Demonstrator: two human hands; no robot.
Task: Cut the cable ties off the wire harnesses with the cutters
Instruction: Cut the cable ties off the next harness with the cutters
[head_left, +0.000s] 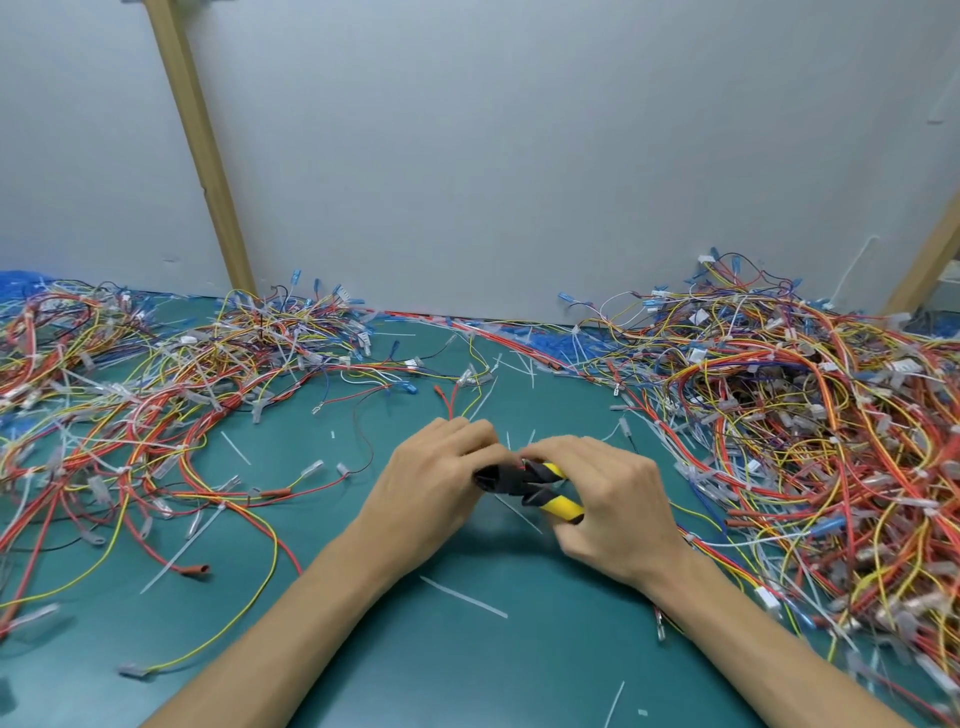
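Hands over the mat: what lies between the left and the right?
In the head view, the cutters span the gap from the left hand, holding wires, to the right hand gripping their handles.

On my feed, the operator's body consists of two hands and two forearms. The left hand (431, 488) is bare from fingertips to wrist. The right hand (608, 499) is bare likewise. The left forearm (291, 623) and right forearm (769, 639) are slim, smooth and uncovered along their full visible length. Knuckles form low ridges on both hand backs. I cannot resolve the fingernails.
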